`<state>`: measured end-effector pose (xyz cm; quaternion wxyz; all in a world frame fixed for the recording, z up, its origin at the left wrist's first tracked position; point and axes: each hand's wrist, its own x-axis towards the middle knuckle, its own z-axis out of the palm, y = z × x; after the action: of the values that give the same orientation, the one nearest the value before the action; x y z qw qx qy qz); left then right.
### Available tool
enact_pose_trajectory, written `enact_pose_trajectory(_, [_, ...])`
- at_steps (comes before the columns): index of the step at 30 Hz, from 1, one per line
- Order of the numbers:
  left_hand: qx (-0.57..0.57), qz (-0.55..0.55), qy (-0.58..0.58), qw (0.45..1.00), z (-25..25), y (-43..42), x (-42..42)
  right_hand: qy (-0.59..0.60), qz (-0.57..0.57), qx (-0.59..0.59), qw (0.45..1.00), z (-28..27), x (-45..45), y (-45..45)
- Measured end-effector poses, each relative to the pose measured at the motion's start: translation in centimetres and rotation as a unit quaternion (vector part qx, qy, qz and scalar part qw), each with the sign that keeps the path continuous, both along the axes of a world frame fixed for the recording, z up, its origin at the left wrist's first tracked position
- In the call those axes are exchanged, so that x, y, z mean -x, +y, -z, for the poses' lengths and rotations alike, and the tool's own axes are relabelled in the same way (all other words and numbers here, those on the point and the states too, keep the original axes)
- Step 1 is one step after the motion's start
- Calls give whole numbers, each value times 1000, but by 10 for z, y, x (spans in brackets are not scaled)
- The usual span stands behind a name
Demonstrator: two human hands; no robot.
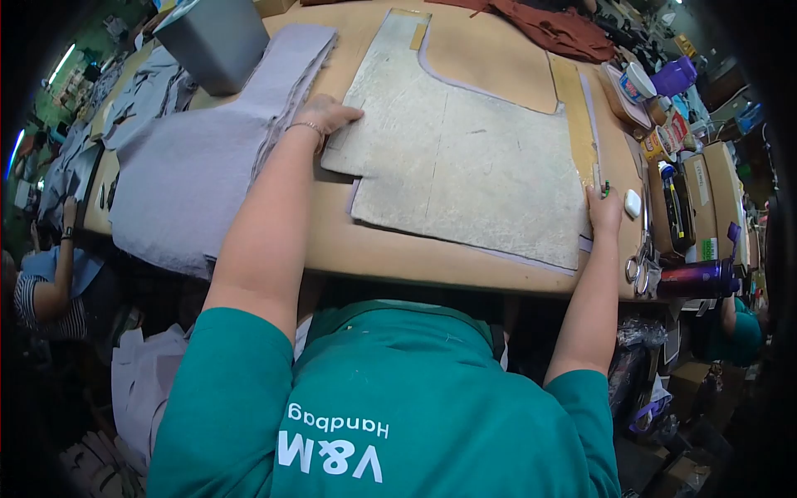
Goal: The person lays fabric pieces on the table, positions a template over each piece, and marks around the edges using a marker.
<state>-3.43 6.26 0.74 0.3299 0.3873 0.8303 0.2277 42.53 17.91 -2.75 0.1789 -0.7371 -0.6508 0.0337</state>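
A large, worn grey-white pattern template (465, 158) with a curved cut-out lies on the table, and thin lilac material (355, 199) shows along its edges. My left hand (332, 114) is at the template's upper left edge, its thumb on top and its other fingers closed and partly hidden at the edge. By the template's right edge, my right hand (604, 212) is closed around a slim pen-like tool (597, 176) with a green part; its tip is too small to make out.
Left stand a lilac-grey fabric stack (191, 174) and a grey bin (213, 46). Right are a white case (633, 203), scissors (638, 270), a dark bottle (696, 280) and boxes (701, 195). Brown material (552, 29) lies at the back. Another person (54, 286) sits left.
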Motion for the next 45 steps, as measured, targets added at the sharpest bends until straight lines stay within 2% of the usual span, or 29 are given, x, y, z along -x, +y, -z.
enact_pose_trajectory(2, [24,23,80,996,-25,-15,-21,3,0,-5,1000,-1,-1,-1])
enact_pose_trajectory(5, [32,34,173,984,-19,-23,-25,7,-10,-16,1000,4,-4,1])
enact_pose_trajectory(8, [46,85,168,981,-14,-31,-20,26,-21,-26,999,3,-3,-5])
enact_pose_trajectory(11, [36,42,70,996,-29,-21,-17,34,-28,-43,998,3,-3,-7])
enact_pose_trajectory(14, [-106,-32,92,990,0,16,-1,31,-26,-74,996,6,0,-13])
enact_pose_trajectory(17, [-171,-111,-56,977,19,74,22,38,-19,-81,996,5,3,-17])
enact_pose_trajectory(18, [-159,-101,-178,966,30,102,41,40,-17,-82,996,5,4,-19])
enact_pose_trajectory(22, [-155,-87,-294,939,17,160,59,46,-35,-111,992,7,3,-21])
enact_pose_trajectory(25, [-234,-123,-257,929,28,209,75,41,-33,-115,992,6,5,-23])
enact_pose_trajectory(29, [-265,-114,-210,934,31,259,91,45,-28,-113,992,0,11,-26])
enact_pose_trajectory(31, [-248,-96,-89,960,16,265,83,52,-25,-115,992,0,13,-25])
enact_pose_trajectory(33, [-228,-64,20,971,21,266,78,52,-20,-110,992,0,13,-28])
enact_pose_trajectory(35, [-231,-90,46,968,37,275,79,51,-12,-106,993,-1,17,-27])
enact_pose_trajectory(39, [-169,-125,127,969,26,264,70,77,-20,-117,990,3,14,-26])
enact_pose_trajectory(40, [-156,-136,148,967,22,262,63,49,-33,-133,989,4,13,-25])
enact_pose_trajectory(42, [-133,-73,245,957,28,256,77,18,-34,-137,990,2,12,-22])
enact_pose_trajectory(43, [-156,-50,222,961,41,254,100,15,-21,-118,993,3,11,-23])
enact_pose_trajectory(45, [-194,-39,46,979,25,201,83,30,-24,-141,989,9,7,-20])
